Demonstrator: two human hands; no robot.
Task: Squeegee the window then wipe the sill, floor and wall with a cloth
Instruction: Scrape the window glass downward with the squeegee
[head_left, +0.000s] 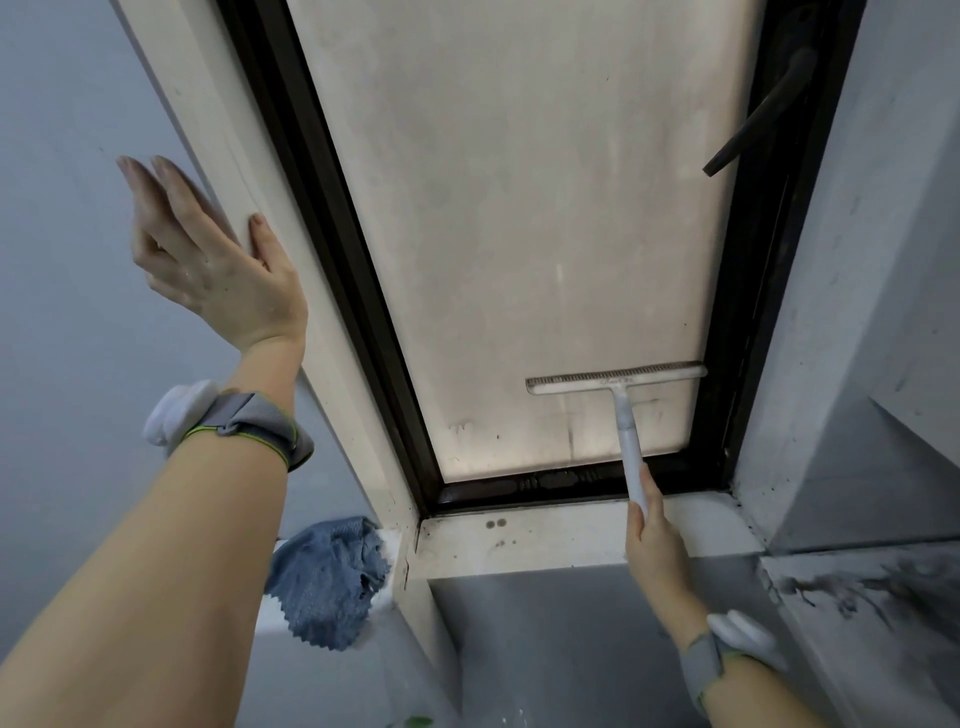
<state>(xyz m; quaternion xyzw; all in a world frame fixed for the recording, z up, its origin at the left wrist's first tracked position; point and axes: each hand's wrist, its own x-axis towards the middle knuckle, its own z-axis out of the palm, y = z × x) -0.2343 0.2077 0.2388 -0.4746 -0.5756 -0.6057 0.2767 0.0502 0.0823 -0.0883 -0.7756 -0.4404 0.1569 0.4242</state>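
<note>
Squeegee (621, 400) lies blade-flat against the window pane (519, 208), low on its right side, just above the dark bottom frame. The right hand (655, 540) is closed round its white handle. The left hand (208, 254), fingers spread and holding nothing, presses the white frame left of the pane. A blue cloth (324, 577) hangs below that frame's foot.

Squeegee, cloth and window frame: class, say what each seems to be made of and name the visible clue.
Squeegee: looks like white moulded plastic, smooth and matte; its blade edge is too small to judge.
Cloth: blue woven or microfibre fabric, going by its soft folds and zigzag-cut edge.
Window frame: dark, probably painted metal or plastic, with straight, slightly glossy profiles; the look leaves it open.
</note>
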